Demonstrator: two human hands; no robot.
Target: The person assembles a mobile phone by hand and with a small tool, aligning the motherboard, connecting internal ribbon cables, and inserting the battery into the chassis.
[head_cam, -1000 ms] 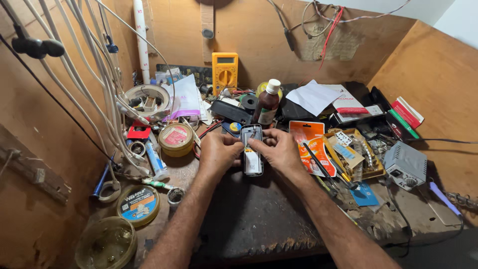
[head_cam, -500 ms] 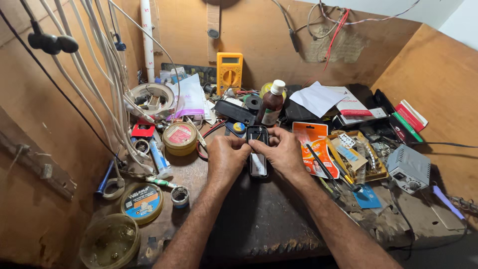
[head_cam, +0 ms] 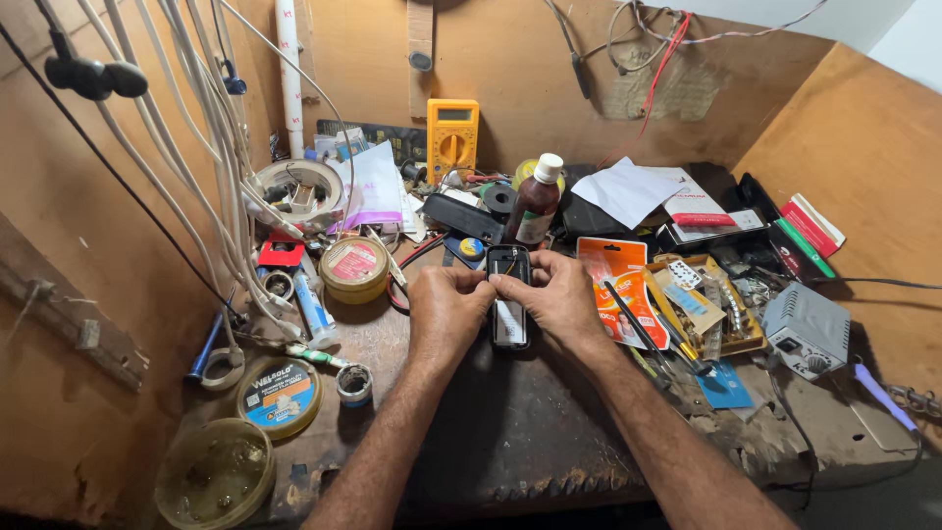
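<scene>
The phone (head_cam: pixel 509 294) lies back up on the bench (head_cam: pixel 510 442), its cover already off and its insides bare; whatever is being worked inside looks unfinished. It sits between both hands: left hand (head_cam: pixel 446 309) pinches its left edge, right hand (head_cam: pixel 557 294) pinches its top right. A brown bottle (head_cam: pixel 535 204) stands just behind.

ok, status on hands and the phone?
Left hand and right hand both grip the opened phone. Phone flat on workbench. Brown bottle just behind; nothing blocking.

Electronics repair workshop, cluttered wooden bench (head_cam: pixel 510 442), yellow multimeter (head_cam: pixel 452 140), solder paste tins (head_cam: pixel 354 269), hanging cables (head_cam: pixel 211 147), soldering station (head_cam: pixel 807 330)
</scene>
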